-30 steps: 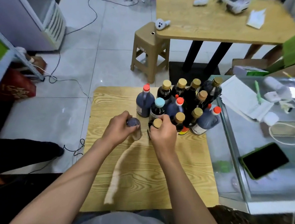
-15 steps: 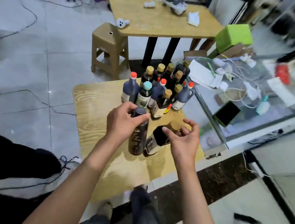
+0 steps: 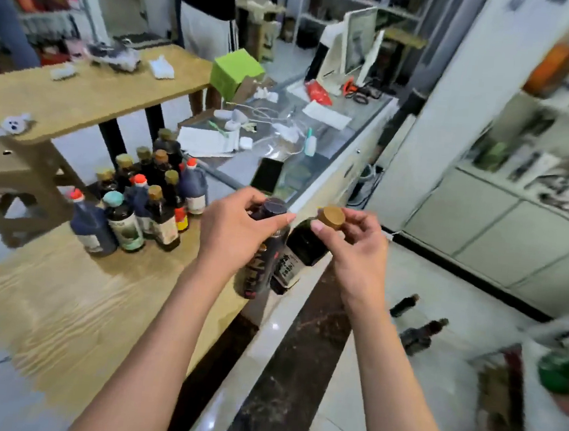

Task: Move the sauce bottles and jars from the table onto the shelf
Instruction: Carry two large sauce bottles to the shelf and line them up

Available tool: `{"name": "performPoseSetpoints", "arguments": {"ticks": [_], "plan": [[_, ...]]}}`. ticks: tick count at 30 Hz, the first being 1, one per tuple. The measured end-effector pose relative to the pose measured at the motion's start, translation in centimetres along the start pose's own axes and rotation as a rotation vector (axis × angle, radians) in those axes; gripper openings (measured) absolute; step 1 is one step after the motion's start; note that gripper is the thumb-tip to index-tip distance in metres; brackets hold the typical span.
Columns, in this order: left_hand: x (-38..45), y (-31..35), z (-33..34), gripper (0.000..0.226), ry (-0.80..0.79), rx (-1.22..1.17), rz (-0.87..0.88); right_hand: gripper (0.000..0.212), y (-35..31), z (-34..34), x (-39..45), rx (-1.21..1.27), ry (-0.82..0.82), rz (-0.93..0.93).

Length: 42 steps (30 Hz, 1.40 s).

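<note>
My left hand (image 3: 232, 231) grips a dark bottle with a dark cap (image 3: 257, 275) by its top, held in the air past the right edge of the wooden table (image 3: 62, 299). My right hand (image 3: 359, 252) pinches the tan cap of a second dark sauce bottle (image 3: 298, 254), which hangs tilted beside the first. Several more dark sauce bottles (image 3: 146, 203) with tan, red and teal caps stand clustered at the table's far end. White shelves (image 3: 537, 144) with blurred goods stand at the right.
A glass counter (image 3: 316, 149) with papers, cables and a phone runs behind the table. A larger wooden table (image 3: 90, 95) and a tan stool (image 3: 14, 178) stand at the left. Two dark bottles (image 3: 418, 326) stand on the floor at the right. A person stands at the back.
Both hands lifted their bottles off the table and carried them right, past the table edge. My view swung right, bringing the shelves and the floor bottles into sight.
</note>
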<state>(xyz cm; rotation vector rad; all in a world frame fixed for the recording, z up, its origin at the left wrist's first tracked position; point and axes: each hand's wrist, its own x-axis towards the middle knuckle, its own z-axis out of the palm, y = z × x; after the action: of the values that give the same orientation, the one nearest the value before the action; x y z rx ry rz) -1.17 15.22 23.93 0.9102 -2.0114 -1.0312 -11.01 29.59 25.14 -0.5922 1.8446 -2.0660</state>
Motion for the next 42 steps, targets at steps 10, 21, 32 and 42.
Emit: {"name": "performPoseSetpoints", "arguments": {"ticks": [10,21,32,42], "plan": [[-5.3,19.2,17.4,0.043,-0.227,-0.216,0.185,0.033,-10.7,-23.4,0.8,0.012,0.194,-0.249],[-17.8,32.3,38.0,0.043,-0.471,-0.342,0.299,0.036,-12.9,-48.3,-3.5,-0.123,0.492,-0.324],[-22.1,46.0,51.0,0.034,-0.605,-0.604,0.374,0.032,-19.3,-63.2,-2.3,-0.112,0.788,-0.417],[-17.4,59.0,60.7,0.042,-0.794,-0.890,0.501,0.021,-27.1,-69.4,6.2,-0.255,1.014,-0.568]]}}
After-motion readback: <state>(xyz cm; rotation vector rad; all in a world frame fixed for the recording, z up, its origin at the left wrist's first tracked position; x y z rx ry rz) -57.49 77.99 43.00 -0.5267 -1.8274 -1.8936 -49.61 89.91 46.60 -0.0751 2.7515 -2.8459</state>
